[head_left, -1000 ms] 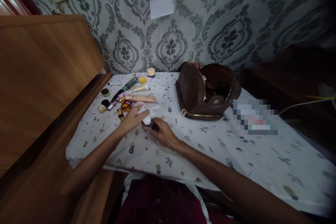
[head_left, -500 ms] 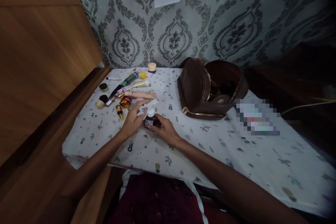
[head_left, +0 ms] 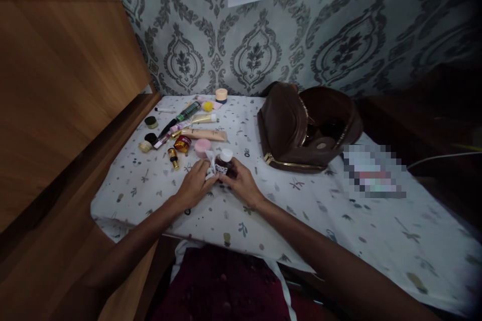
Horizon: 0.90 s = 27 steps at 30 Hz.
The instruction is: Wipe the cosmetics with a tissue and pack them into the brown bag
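My right hand (head_left: 243, 183) is wrapped round a small dark bottle (head_left: 223, 166) with a white cap, held upright just above or on the cloth. In my left hand (head_left: 196, 183) is a crumpled white tissue (head_left: 211, 164), pressed to the left side of the bottle. A round pink jar (head_left: 203, 148) stands just beyond my left fingers. Close by are a red and gold jar (head_left: 183, 144) and a small gold and black bottle (head_left: 173, 158). A long peach tube (head_left: 205, 135) lies behind them.
An open brown zip bag (head_left: 282, 125) stands to the right with items inside. Farther back lie a dark green tube (head_left: 188, 111), a yellow-capped item (head_left: 207, 106) and a peach-lidded jar (head_left: 221, 96). A wooden cabinet (head_left: 68, 85) borders the table's left; a blurred-out item (head_left: 374, 173) lies right.
The tissue has moved from over the bottle's cap down to its side, with my left hand lower and its fingers curled. The white cap and the pink jar now show more clearly.
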Available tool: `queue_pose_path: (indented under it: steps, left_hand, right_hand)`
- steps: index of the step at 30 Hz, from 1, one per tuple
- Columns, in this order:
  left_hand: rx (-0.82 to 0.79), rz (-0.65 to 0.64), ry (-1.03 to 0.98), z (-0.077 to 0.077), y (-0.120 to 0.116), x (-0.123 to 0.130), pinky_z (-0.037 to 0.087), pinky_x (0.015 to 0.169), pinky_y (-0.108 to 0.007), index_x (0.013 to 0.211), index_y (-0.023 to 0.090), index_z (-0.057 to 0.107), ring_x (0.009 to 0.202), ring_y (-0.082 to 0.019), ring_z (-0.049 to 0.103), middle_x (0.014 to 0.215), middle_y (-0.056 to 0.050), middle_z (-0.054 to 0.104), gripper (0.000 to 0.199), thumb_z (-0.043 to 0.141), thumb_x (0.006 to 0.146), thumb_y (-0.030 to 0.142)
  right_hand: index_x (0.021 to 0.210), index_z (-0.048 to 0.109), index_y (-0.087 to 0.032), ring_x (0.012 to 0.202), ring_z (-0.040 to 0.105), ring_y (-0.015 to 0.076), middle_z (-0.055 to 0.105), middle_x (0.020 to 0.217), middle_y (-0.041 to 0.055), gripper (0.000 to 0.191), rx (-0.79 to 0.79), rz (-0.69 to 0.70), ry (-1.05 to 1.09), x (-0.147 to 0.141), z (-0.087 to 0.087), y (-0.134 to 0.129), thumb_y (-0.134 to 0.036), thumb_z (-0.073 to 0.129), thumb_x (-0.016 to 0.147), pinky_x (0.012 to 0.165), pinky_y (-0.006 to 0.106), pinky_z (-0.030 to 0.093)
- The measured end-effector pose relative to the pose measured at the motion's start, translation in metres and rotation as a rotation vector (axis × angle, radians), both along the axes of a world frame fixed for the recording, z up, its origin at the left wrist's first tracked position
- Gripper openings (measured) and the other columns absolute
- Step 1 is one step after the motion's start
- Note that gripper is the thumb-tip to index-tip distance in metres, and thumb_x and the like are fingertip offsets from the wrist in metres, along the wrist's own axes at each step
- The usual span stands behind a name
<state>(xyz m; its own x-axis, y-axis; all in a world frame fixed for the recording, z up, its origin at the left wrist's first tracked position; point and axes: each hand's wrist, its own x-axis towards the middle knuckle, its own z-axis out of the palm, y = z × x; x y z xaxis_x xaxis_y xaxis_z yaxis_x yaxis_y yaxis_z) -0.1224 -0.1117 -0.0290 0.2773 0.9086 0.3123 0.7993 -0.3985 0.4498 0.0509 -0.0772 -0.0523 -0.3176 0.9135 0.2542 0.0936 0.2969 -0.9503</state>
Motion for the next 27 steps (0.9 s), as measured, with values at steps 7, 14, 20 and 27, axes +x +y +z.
queue_pose_path:
  steps: [7,14,20,27]
  left_hand:
    - [0.116,0.074,0.402,-0.003,-0.004,0.0,0.051,0.083,-0.038,0.102,0.016,0.059,0.107,-0.027,0.05,0.111,-0.011,0.056,0.038,0.046,0.095,0.051]
    - [0.093,0.036,0.433,0.001,-0.011,0.003,0.051,0.084,-0.044,0.111,0.012,0.058,0.104,-0.03,0.05,0.106,-0.014,0.055,0.041,0.049,0.094,0.049]
    - [-0.002,-0.093,-0.094,0.005,-0.005,-0.01,0.048,0.095,-0.039,0.135,0.017,0.04,0.11,-0.024,0.055,0.121,-0.012,0.057,0.042,0.046,0.094,0.024]
    - [-0.017,-0.116,-0.142,0.026,-0.008,0.003,0.047,0.097,-0.039,0.119,0.017,0.051,0.111,-0.025,0.054,0.116,-0.012,0.056,0.038,0.043,0.084,0.007]
  right_hand:
    - [0.105,0.059,-0.02,0.092,0.062,0.0197,0.067,0.1,0.0039,0.033,0.027,0.008,0.085,0.005,0.011,0.004,-0.041,0.067,0.082,0.083,0.032,0.049]
    - [0.109,0.065,-0.023,0.098,0.063,0.0217,0.069,0.103,0.0053,0.034,0.062,-0.046,0.127,0.014,0.018,0.008,-0.047,0.064,0.085,0.081,0.033,0.05]
    - [0.104,0.069,-0.021,0.095,0.065,0.0224,0.07,0.101,0.0068,0.036,0.03,-0.047,0.122,0.016,0.018,0.012,-0.05,0.065,0.083,0.076,0.033,0.052]
    - [0.104,0.069,-0.023,0.099,0.062,0.0213,0.065,0.105,0.007,0.029,0.182,-0.08,0.018,0.018,0.034,0.0,-0.045,0.062,0.087,0.075,0.031,0.053]
